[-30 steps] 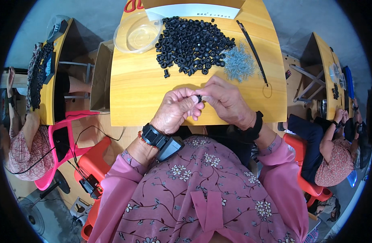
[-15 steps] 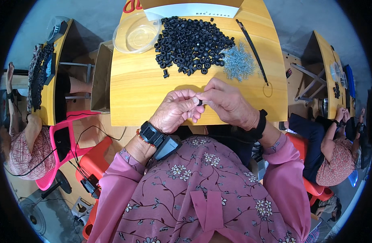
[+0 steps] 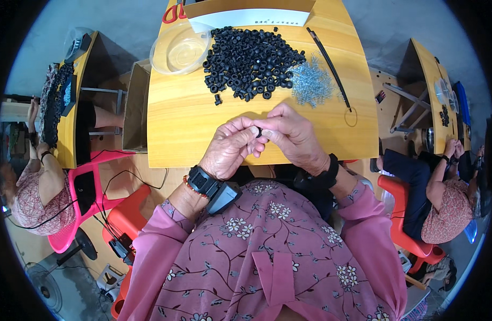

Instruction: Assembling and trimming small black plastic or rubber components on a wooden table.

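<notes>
Left of the heap of black parts (image 3: 251, 61) stood a clear tub (image 3: 181, 51). On the heap's near side, the left hand (image 3: 228, 145), fingers curled, pinched one small black part (image 3: 258, 132), held between both hands, its long axis too small to tell. The right hand (image 3: 295, 138), knuckles up, pinched its right edge. Right of the heap lay small clear pieces (image 3: 311, 83).

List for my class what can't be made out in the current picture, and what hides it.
All in the head view:
- Black piece at the hands: full shape partly covered by fingers of the left hand and right hand.
- White-fronted box: cut off by the top edge.
- Red loops: cut off above; the whole object is unclear.
- Clear bits: too small to tell individual shapes.
</notes>
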